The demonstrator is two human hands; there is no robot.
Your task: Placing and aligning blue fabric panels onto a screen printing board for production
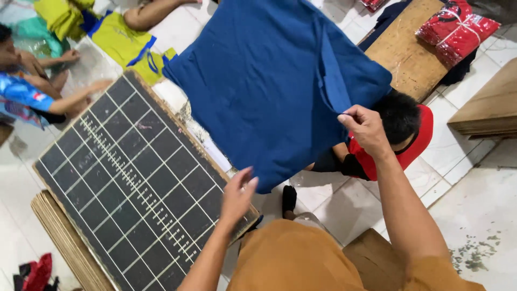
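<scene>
A large dark blue garment hangs spread out in front of me, above the floor. My right hand pinches its right edge beside a folded seam. At the cloth's lower corner my left hand has its fingers apart, touching or just under the hem; a grip is not clear. Under my left hand lies a black board with a white grid, set on a stack of brown boards.
A person in a red shirt sits on the tiled floor just behind the cloth. Another person sits at far left near yellow garments. A wooden board holds red wrapped packs. More boards lie at right.
</scene>
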